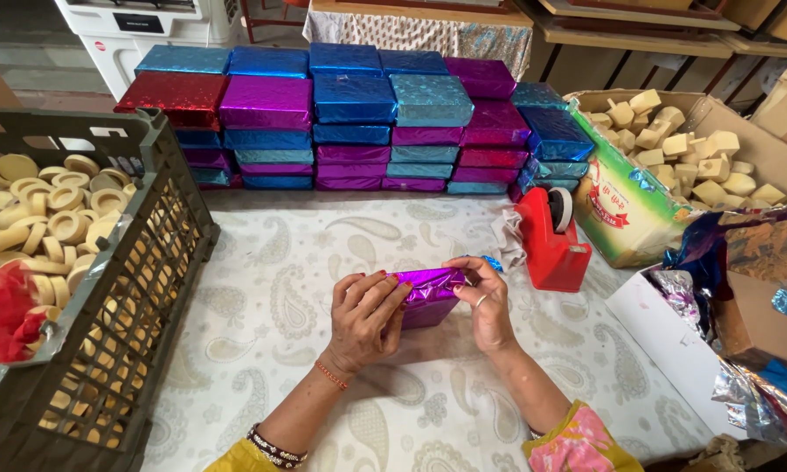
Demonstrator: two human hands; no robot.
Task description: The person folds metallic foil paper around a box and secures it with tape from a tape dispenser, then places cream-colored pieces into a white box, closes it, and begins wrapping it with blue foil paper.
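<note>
- Hands meet over a purple foil-wrapped block [428, 295] at the middle of a table covered in a pale paisley cloth [262, 297], seen from the head camera, the only view.
- The left hand [367, 316] lies flat-fingered over the block's left end, fingers together and pressed down on the foil, palm toward the cloth.
- The right hand [485, 301] curls at the block's right end, thumb and forefinger pinching the foil fold there; a ring shows on one finger.
- The block rests on the cloth between the two hands, its long axis running left to right across the person's front, tilted slightly up toward the right. Both hands touch it, neither plainly nearer than the other.
- A scrap of blue foil [493, 262] peeks out just behind the right hand.
- A red tape dispenser [551, 240] stands just beyond and to the right of the right hand, nearer that hand than the left.
- Behind, stacks of wrapped blocks [350, 122] in blue, purple and red foil line the far edge of the table.
- At left, a dark plastic crate [149, 262] holds pale round pieces [52, 214]; at right, a cardboard box [638, 210] holds pale square chunks [682, 149].
- Loose foil sheets [752, 262] spill over the table's right corner.
</note>
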